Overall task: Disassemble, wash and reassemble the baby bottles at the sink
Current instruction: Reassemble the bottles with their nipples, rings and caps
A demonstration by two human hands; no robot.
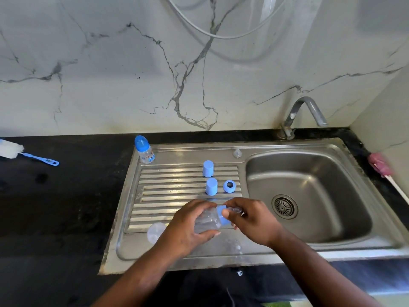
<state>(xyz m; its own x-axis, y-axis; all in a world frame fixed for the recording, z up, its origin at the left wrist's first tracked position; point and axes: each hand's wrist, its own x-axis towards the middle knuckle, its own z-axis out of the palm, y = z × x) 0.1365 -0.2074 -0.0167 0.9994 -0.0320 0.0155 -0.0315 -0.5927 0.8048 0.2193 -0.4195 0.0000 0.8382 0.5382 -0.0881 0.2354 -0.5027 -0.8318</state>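
**Sink station, stock and progress**

- **In your hands:** one clear bottle (pixel 207 222), held on its side over the front part of the drainboard (pixel 172 189). Your left hand (pixel 190 227) is wrapped round the body. The fingers of your right hand (pixel 252 220) are curled on the blue collar (pixel 224 220), with the teat (pixel 235 210) still seated in it. Which way the collar is turning cannot be told.
- **Loose on the drainboard:** two blue caps (pixel 208 168) (pixel 211 186) stand one behind the other toward the basin side. A loose ring (pixel 229 186) sits just beside the nearer cap. A loose clear teat (pixel 237 153) is at the back edge. An empty bottle body (pixel 156 232) lies at the front-left corner of the ribbed part. A blurred clear piece (pixel 235 247) lies near the front edge, too indistinct to name.
- **Untouched:** a whole capped bottle (pixel 144 150) stands at the back-left corner.
- **Tools:** a white brush (pixel 26 154) is on the counter (pixel 66 196), well to the left. A pink brush (pixel 380 165) is at the counter's right edge.
- **Basin (pixel 309 196), tap (pixel 307 111):** no water seen running.

**Progress, judged:** you are early in the task. One bottle looks fully apart, the one you hold has its cap off, and the third is not yet opened. All washing and reassembly appear to remain.
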